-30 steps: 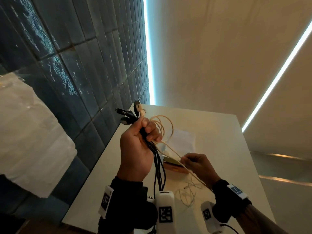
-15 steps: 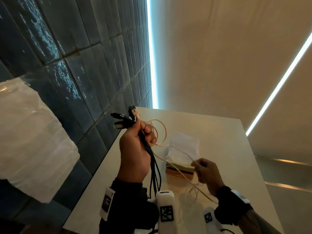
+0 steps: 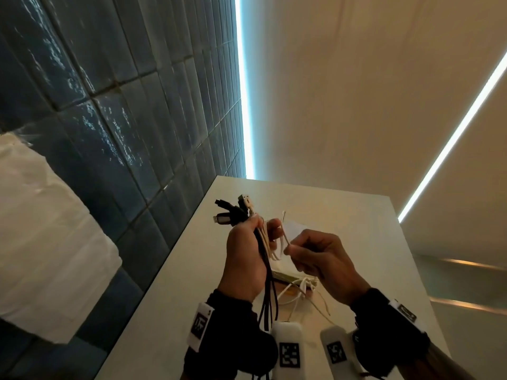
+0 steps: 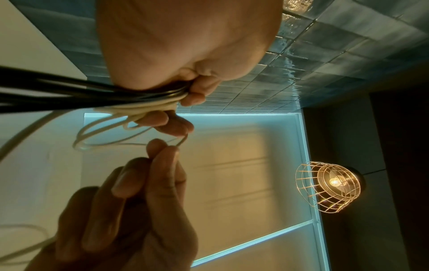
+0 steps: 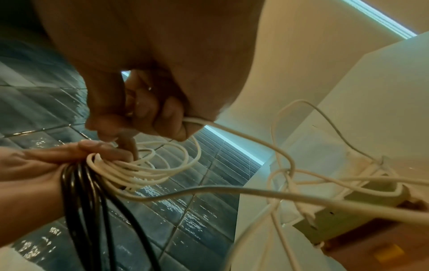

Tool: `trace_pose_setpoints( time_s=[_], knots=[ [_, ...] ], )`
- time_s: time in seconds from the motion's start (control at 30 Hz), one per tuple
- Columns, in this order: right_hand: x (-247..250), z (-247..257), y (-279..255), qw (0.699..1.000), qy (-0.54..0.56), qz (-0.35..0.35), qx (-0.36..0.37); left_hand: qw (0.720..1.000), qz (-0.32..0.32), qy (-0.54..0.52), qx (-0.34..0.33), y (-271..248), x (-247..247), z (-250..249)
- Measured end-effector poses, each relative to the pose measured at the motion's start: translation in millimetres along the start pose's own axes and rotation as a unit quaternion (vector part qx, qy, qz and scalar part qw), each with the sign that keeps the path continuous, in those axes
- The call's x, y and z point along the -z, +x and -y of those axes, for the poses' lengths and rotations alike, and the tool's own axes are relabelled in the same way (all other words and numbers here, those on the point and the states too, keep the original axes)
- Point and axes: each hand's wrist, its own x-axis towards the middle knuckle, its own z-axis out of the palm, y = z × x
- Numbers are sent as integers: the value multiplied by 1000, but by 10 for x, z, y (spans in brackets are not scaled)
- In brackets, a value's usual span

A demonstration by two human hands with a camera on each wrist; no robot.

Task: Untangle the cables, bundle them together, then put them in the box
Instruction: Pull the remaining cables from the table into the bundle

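Note:
My left hand (image 3: 253, 237) is raised over the table and grips a bundle of black cables (image 3: 267, 272) and coiled white cable loops (image 5: 148, 168); their plugs (image 3: 231, 212) stick out above the fist. My right hand (image 3: 304, 249) is close beside it and pinches a thin white cable (image 3: 285, 237) between thumb and fingers (image 4: 162, 152). That cable (image 5: 243, 132) runs from the right fist down to loose white strands (image 3: 299, 290) on the table. The box (image 5: 362, 216) lies below the hands, partly hidden by them and by the strands.
The white table (image 3: 370, 242) runs along a dark blue tiled wall (image 3: 123, 119) on the left. A white cloth-like mass (image 3: 41, 242) sits at far left. A wire-cage lamp (image 4: 329, 187) shows in the left wrist view.
My right hand has risen from low over the table up to my left hand, bringing the white cable with it. The wide white loops have been drawn in against the left fist.

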Motion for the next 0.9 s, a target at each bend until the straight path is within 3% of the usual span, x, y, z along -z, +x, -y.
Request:
trace_pose_setpoints(
  time_s=[0.1,0.2,0.3,0.37,0.63,0.9],
  knots=[
    [18,-23,8,1000,-1,12,18,999,13,7,35,9,-1,26],
    [54,-39,45,999,2,35,15,994,67,-66,64,-16,-22,49],
    [131,-182,59,998,-14,54,-8,982,95,-165,20,4,-32,-11],
    [199,-373,39,998,-46,31,-28,974,101,-204,-14,37,-11,-73],
    [434,-988,-59,983,-156,-41,-92,975,124,-168,-79,10,89,-205],
    [593,-1251,-100,979,-151,-72,-118,966,153,-144,-149,-70,121,-425]
  ],
)
